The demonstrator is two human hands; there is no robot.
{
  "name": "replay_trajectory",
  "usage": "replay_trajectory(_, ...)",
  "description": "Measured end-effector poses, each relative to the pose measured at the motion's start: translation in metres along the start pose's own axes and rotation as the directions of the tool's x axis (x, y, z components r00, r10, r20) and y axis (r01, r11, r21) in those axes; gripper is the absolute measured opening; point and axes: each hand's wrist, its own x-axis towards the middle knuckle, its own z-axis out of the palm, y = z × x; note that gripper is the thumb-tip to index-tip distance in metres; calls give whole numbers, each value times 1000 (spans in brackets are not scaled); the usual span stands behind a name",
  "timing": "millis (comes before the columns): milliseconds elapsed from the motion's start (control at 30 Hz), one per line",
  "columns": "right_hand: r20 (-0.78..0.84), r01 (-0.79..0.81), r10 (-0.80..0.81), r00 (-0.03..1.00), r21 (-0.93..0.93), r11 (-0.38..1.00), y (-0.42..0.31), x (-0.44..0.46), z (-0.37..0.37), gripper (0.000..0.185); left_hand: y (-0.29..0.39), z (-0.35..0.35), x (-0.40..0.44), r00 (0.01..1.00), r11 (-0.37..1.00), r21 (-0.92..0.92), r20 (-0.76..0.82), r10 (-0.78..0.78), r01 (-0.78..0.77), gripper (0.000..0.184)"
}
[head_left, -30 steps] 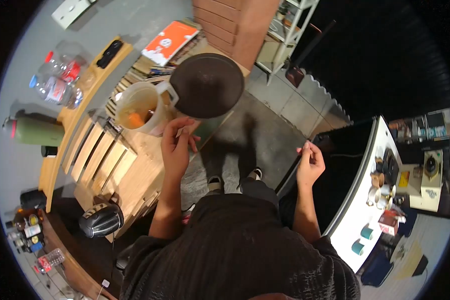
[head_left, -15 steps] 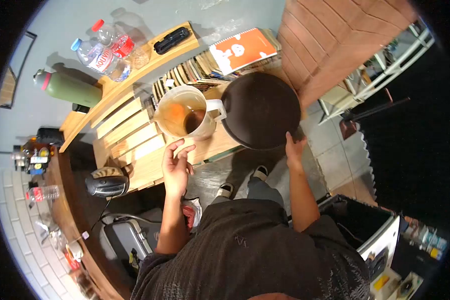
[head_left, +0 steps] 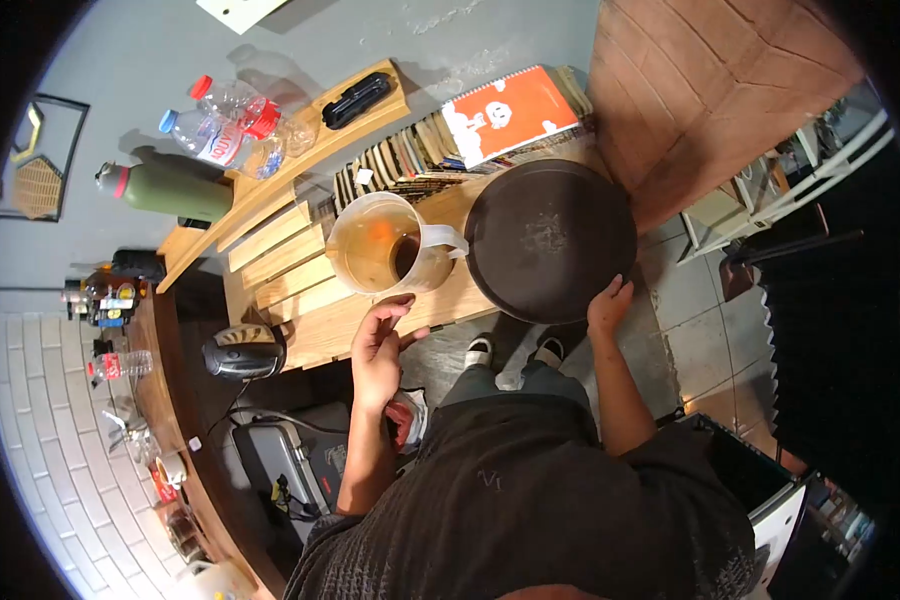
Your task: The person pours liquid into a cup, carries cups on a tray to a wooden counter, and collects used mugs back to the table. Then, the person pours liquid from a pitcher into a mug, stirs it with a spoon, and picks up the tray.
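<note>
My right hand point(head_left: 608, 308) grips the near right rim of a round dark brown tray point(head_left: 552, 240), thumb on top and the other fingers hidden beneath. My left hand point(head_left: 378, 355) is in front of a translucent plastic pitcher point(head_left: 355, 262), its fingers loosely bent and apart, holding nothing I can see. Brownish liquid and an orange patch show inside the pitcher, whose white handle points right toward the tray. The pitcher appears upright over the slatted wooden bench point(head_left: 315, 338).
Behind the tray stands a row of books or records point(head_left: 410, 165) with an orange spiral notebook point(head_left: 510, 115) on top. A wooden ledge holds plastic bottles point(head_left: 220, 140) and a green flask point(head_left: 175, 192). A black rounded object point(head_left: 242, 352) sits at the bench's left end. A brick pillar point(head_left: 700, 100) rises at right.
The whole view has shifted, so everything appears farther right and lower. My right hand still holds the tray's rim. My left hand stays near the pitcher, its fingers slightly changed in pose.
</note>
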Motion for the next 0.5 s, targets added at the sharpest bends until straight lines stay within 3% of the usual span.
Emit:
replay_trajectory(67,-109,143,-156,982,-117,983,-3,0,-20,47,1,5,11,987,999,26,152,42,-46,46)
replay_trajectory(133,-175,185,-204,963,-119,976,-14,-10,-54,42,2,12,22,974,997,12,213,75,-80,41)
replay_trajectory(200,-245,212,-234,941,-112,971,-22,-26,-87,37,3,18,33,940,943,199,270,208,-266,32)
replay_trajectory(267,-298,219,-194,935,53,974,-20,-48,-124,32,10,27,37,919,941,185,331,213,-285,24)
replay_trajectory(333,-368,230,-132,920,237,944,-42,-92,-153,33,11,30,44,913,982,70,384,137,-176,23)
replay_trajectory(400,-420,170,-42,907,272,947,-50,-143,-176,29,23,31,51,890,966,181,448,84,-183,18)
replay_trajectory(467,-583,281,-43,811,325,903,-59,-196,-181,29,17,35,60,894,979,157,446,48,-131,20)
replay_trajectory(500,-577,252,-6,816,346,904,-53,-219,-187,33,10,38,63,883,986,161,468,-30,-51,29)
